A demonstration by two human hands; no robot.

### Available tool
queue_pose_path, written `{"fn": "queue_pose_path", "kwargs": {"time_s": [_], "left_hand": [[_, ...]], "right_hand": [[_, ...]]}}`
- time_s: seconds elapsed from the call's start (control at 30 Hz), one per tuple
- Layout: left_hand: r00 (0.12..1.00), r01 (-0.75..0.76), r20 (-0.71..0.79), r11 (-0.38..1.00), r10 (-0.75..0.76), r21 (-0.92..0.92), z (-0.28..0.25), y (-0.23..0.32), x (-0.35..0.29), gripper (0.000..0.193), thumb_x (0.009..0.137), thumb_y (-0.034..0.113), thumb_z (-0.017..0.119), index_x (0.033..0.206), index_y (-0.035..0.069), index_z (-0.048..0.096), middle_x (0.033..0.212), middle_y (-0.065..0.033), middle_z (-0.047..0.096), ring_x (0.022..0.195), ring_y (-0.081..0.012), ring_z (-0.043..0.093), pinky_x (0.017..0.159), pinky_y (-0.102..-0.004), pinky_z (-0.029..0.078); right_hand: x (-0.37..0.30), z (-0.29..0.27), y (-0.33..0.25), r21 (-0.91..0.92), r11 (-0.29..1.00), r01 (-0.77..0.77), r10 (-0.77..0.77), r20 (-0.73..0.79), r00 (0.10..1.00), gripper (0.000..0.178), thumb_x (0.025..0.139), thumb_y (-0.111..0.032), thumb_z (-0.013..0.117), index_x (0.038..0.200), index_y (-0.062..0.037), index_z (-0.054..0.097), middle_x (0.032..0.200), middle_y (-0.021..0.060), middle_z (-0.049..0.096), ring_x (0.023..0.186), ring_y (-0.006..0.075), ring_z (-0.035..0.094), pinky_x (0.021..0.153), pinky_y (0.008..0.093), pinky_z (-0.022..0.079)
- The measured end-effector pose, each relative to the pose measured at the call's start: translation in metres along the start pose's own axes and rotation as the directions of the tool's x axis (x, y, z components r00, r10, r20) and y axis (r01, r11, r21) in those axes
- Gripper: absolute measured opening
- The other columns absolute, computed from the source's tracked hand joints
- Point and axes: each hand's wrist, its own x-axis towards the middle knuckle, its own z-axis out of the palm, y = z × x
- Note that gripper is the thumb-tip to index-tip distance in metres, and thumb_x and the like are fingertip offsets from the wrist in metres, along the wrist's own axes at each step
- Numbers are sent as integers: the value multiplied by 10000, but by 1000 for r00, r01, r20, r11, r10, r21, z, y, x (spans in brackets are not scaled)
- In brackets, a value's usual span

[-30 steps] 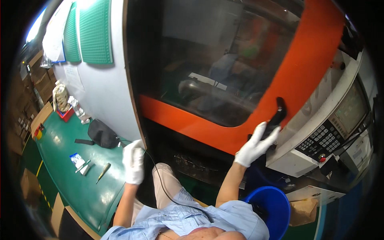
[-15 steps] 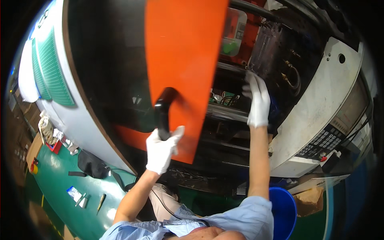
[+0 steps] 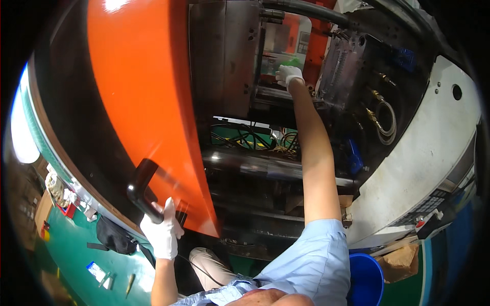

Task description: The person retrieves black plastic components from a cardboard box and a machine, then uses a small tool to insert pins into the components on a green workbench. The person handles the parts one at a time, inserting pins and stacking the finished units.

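My left hand [image 3: 162, 234], in a white glove, is closed around the lower end of a black door handle [image 3: 140, 188]. The handle is fixed to an orange sliding door [image 3: 148, 102] with a dark window panel. My right hand [image 3: 289, 75], also white-gloved, reaches deep into the open machine, between a grey metal block [image 3: 224, 61] and the mold plate [image 3: 339, 66] on the right. Its fingers look bent and apart, with nothing visible in them. A bright green thing [image 3: 292, 62] shows just beyond that hand, by the far window.
Brass-fitted hoses [image 3: 385, 120] stick out beside the mold. Below my right arm run thick metal bars [image 3: 245, 162] and loose cables. A white control panel [image 3: 413, 153] stands at right, above a blue bucket [image 3: 365, 280]. A black bag [image 3: 115, 235] lies on the green surface at left.
The orange door has slid left with my left hand on its handle, widening the opening. My right hand has moved farther in and slightly left, and my body has leaned toward the machine.
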Motion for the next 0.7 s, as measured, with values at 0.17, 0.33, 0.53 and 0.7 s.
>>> {"fn": "queue_pose_path", "kwargs": {"time_s": [0.17,0.33,0.53,0.7], "left_hand": [[992,-23,-124,998,29,50,-5,7,0,355,934,119,660,656,96,439,440,-38,470,319,-112,421,346,-248,324],[991,-41,-123,997,48,60,11,-12,4,371,956,160,622,653,110,414,426,-39,438,300,-111,367,323,-253,252],[983,-51,-175,996,62,69,8,-13,3,359,958,131,608,661,109,406,426,-48,441,290,-121,362,306,-262,250],[989,-20,-144,1000,20,1,13,-21,4,362,968,116,604,659,95,418,434,-43,438,307,-121,375,328,-268,288]], "right_hand": [[-5,47,-9,133,988,-80,89,-68,994,346,1031,-267,519,1295,-47,563,1307,201,590,971,326,688,697,401,578],[13,17,-7,279,960,-33,65,-107,992,410,978,-358,609,1252,-54,586,1156,180,633,821,305,665,689,405,571],[56,39,-9,406,914,-27,111,-185,976,424,971,-362,642,1267,-63,588,1120,151,670,860,279,678,689,408,599],[154,-2,-6,419,894,157,-60,-235,970,245,970,-212,661,1085,3,645,913,133,701,738,264,690,646,377,597]]}}
